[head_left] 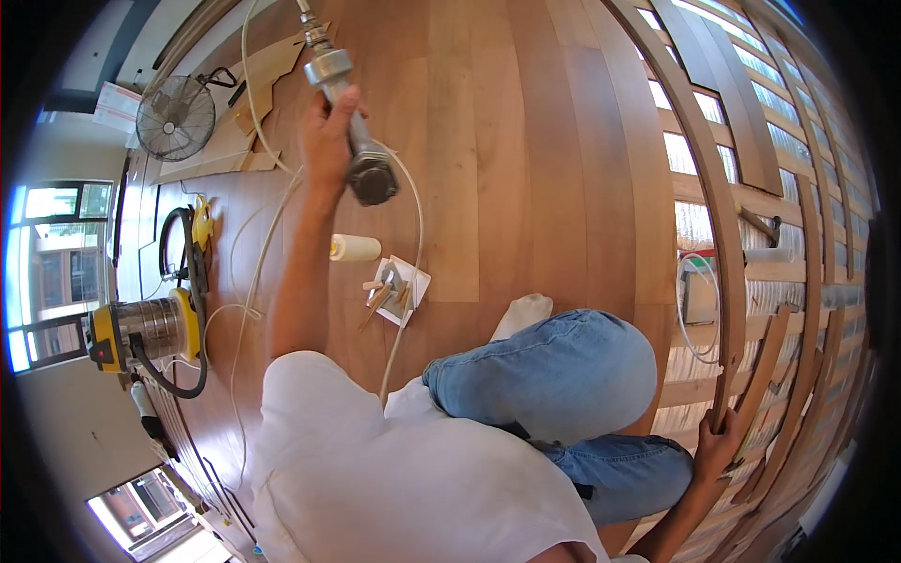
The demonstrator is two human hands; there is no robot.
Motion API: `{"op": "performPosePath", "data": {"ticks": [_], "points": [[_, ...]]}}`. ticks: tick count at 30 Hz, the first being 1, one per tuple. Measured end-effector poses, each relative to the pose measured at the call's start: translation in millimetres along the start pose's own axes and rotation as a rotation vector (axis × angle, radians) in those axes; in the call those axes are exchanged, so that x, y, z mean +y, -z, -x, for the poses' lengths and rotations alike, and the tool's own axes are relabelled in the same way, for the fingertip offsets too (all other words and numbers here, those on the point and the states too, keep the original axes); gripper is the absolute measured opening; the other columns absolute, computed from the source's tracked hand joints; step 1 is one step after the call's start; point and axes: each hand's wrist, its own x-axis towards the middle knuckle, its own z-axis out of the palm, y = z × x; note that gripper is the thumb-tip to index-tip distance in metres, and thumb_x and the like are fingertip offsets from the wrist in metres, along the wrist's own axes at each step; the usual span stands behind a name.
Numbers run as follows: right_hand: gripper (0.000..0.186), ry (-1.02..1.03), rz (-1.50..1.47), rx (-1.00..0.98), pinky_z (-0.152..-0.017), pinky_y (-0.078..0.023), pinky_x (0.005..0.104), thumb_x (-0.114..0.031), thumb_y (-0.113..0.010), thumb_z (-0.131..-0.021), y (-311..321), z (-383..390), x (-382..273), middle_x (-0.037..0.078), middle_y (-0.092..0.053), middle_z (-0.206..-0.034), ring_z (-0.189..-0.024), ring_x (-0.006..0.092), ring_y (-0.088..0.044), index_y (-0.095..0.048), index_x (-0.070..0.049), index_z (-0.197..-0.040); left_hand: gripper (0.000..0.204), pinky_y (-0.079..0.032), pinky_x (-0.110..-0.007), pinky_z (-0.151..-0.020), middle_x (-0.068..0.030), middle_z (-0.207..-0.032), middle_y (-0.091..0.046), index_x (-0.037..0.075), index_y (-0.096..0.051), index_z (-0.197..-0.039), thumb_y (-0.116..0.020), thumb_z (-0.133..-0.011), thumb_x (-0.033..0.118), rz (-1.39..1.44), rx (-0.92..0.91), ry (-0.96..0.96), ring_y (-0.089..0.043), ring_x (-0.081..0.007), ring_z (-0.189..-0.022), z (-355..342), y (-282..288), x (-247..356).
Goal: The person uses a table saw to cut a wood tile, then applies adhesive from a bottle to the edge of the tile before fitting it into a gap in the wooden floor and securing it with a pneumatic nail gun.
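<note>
My left hand, at the end of an outstretched arm, is wrapped round a grey metal air tool with a black head. A coupling joins its upper end to a pale air hose. It is held above the wooden floor; the tool's exact kind is not clear. At lower right, my right hand grips the near end of a long, narrow floorboard, which runs along the edge of the laid floor. Some of the right fingers are hidden behind the board.
Battens over silvery foil extend on the right, with loose planks on them. A white roll and a white tray of small pieces lie near my left arm. Farther left are a yellow vacuum cleaner, cardboard and a fan.
</note>
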Motion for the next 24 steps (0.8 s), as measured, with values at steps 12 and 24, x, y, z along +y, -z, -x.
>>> {"op": "performPosePath", "data": {"ticks": [12,24], "points": [[0.028,-0.062,-0.036,-0.061,-0.073,-0.049,0.0367,-0.016,-0.067,-0.091,0,5,38,0.017,-0.067,-0.089,-0.080,0.0217,-0.063,-0.063,0.004,-0.110,0.044,-0.054,-0.049,-0.079,-0.0213,-0.089,-0.070,-0.001,-0.060,-0.106,-0.069,-0.086,0.037,-0.605,-0.252,0.019,-0.068,-0.0386,-0.086,75,-257,-91],[0.025,-0.166,0.016,-0.059,-0.073,-0.049,0.0315,-0.006,-0.067,-0.090,10,35,41,0.013,-0.066,-0.089,-0.078,0.0173,-0.057,-0.060,0.007,-0.109,0.031,-0.053,-0.042,-0.084,-0.0182,-0.099,-0.071,-0.001,-0.064,-0.103,-0.060,-0.091,0.027,-0.870,-0.540,0.063,-0.065,-0.0349,-0.098,98,-341,-185]]}}
